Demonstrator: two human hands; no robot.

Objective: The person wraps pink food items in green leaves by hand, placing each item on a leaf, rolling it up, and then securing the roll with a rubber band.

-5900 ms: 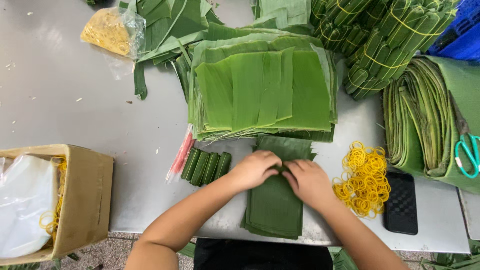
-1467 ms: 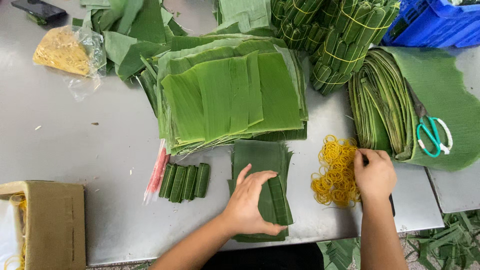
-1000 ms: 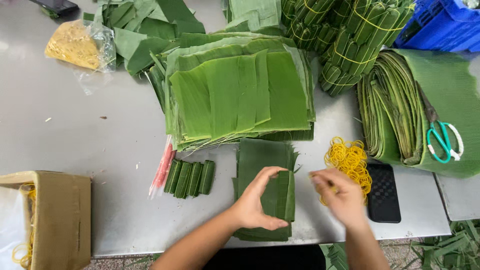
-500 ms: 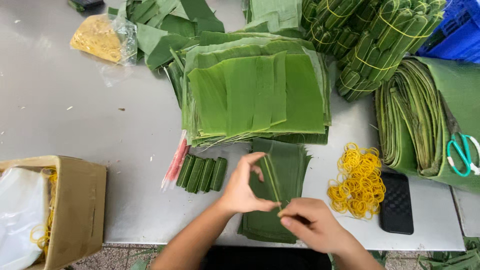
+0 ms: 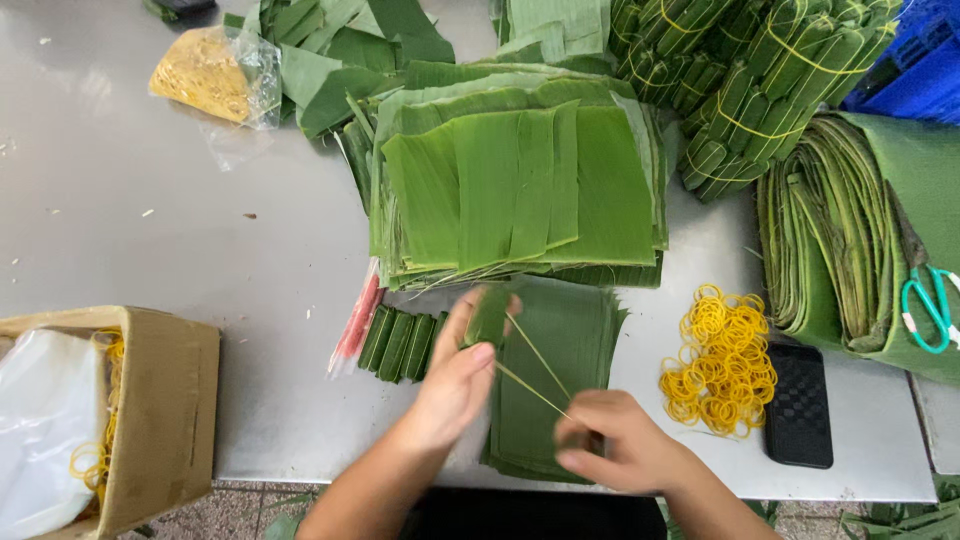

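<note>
1. Left hand (image 5: 452, 385) holds a small folded leaf roll (image 5: 490, 315) upright above the worktop (image 5: 150, 230), near its front edge; grip clamped on the roll, thumb and fingers around it.
2. Right hand (image 5: 620, 450) pinches a yellow rubber band (image 5: 535, 372), drawn taut between the roll and the fingertips; grip together on the band.
3. Under both hands: a flat stack of dark cut leaves (image 5: 560, 380) at the front edge.
4. Just left of that stack: a row of finished rolls (image 5: 398, 345), touching one another, beside a red packet (image 5: 358, 320).
5. Right of the stack: a loose heap of rubber bands (image 5: 722, 360), touching a black phone (image 5: 798, 405).
6. Behind: a large leaf pile (image 5: 520, 185) mid-worktop; a cardboard box (image 5: 150, 410) at the front left corner.
</note>
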